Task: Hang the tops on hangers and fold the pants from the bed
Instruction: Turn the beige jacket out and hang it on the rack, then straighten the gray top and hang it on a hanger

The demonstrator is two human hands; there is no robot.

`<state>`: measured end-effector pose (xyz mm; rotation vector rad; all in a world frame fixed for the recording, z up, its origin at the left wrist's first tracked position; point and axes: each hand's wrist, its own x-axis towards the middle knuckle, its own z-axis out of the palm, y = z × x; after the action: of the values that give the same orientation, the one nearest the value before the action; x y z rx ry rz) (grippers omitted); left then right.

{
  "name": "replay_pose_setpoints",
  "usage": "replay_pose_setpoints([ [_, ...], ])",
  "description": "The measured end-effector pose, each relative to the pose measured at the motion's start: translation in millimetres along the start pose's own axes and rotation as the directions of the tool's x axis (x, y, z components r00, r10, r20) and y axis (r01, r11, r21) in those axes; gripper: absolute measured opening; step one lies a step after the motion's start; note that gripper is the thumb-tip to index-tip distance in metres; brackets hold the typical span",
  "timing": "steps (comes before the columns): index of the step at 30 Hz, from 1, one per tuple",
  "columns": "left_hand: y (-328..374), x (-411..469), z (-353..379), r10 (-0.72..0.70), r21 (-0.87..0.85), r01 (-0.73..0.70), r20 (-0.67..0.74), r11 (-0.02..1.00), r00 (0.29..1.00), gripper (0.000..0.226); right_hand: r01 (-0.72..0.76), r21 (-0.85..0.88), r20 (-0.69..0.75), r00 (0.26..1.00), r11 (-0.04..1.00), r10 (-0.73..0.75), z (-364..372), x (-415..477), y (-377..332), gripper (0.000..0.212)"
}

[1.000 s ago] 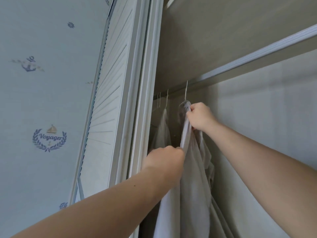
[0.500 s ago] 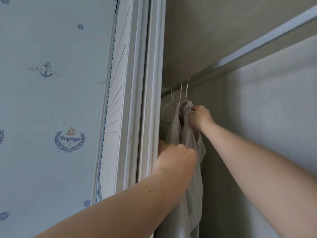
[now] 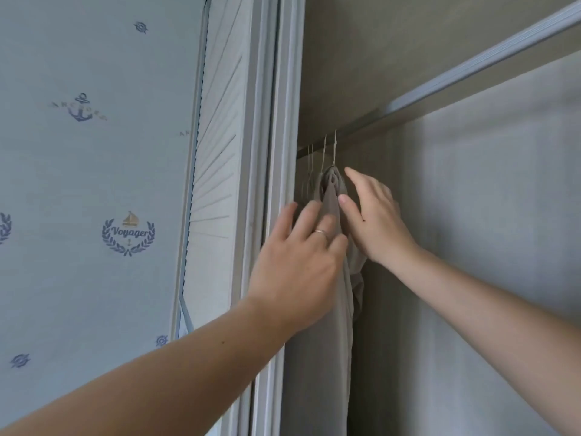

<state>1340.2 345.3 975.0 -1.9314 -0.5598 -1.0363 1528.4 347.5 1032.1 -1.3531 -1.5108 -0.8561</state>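
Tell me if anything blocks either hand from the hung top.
Nothing visible does. The left hand touches the top with straight fingers, just below its collar. The right hand is open, close beside that collar.

The top [image 3: 333,309] runs off the frame at 6 o'clock, and the left grip [image 3: 298,262] covers its near shoulder at 9 o'clock. Its hanger is buried in the cloth, with only the wire hook [image 3: 335,149] showing at 12 o'clock. The other hangers [image 3: 311,165] at 11 o'clock are too thin to count and half behind the door frame [image 3: 286,89]. Where the hooks meet the rail [image 3: 471,66] lies in shadow. The right grip [image 3: 374,221] hides the top's far side. Both forearms are cut off at 6 and 4 o'clock. The lettering by the anchor [image 3: 82,108] is blurred.
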Motion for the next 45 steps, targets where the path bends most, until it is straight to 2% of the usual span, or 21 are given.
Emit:
replay_pose_setpoints([
  [3,-26,-35,-20,-0.046,0.026,0.047,-0.007,0.999,0.999,0.047,0.060,-0.005,0.013,0.998,0.998,-0.059,-15,-29,-39,0.061],
  [6,-56,-80,-47,-0.126,0.059,0.122,0.065,0.991,0.990,0.061,0.119,-0.003,0.086,0.989,0.993,-0.118,-24,-55,-84,0.065],
  [10,-94,-151,-88,-0.246,0.124,0.229,0.147,0.966,0.958,0.067,0.197,0.043,0.184,0.962,0.980,-0.201,-28,-88,-152,0.067],
  [14,-130,-232,-144,-0.354,0.204,0.307,0.266,0.930,0.897,0.069,0.225,0.126,0.280,0.926,0.966,-0.252,-18,-128,-233,0.068],
  [19,-160,-350,-232,-0.506,0.275,0.428,0.380,0.861,0.774,0.070,0.162,0.340,0.399,0.867,0.926,-0.298,2,-211,-350,0.067],
  [22,-169,-432,-293,-0.595,0.335,0.492,0.454,0.804,0.663,0.071,0.164,0.413,0.482,0.795,0.896,-0.368,14,-268,-424,0.068],
  [26,-162,-543,-381,-0.706,0.449,0.552,0.531,0.703,0.469,0.072,0.178,0.519,0.543,0.686,0.836,-0.483,27,-329,-519,0.072],
  [29,-144,-617,-448,-0.786,0.540,0.589,0.532,0.602,0.315,0.073,0.134,0.644,0.549,0.605,0.753,-0.577,34,-379,-591,0.070],
  [35,-99,-728,-558,-0.917,0.734,0.604,0.399,0.310,-0.014,0.073,0.106,0.807,0.511,0.370,0.582,-0.776,43,-477,-723,0.075],
  [40,-65,-798,-615,-0.935,0.847,0.528,0.241,0.071,-0.260,0.075,0.105,0.892,0.418,0.180,0.440,-0.891,50,-543,-816,0.075],
  [45,-57,-861,-650,-0.895,0.887,0.445,0.097,-0.120,-0.436,0.078,0.043,0.934,0.352,0.055,0.354,-0.935,71,-587,-898,0.070],
])
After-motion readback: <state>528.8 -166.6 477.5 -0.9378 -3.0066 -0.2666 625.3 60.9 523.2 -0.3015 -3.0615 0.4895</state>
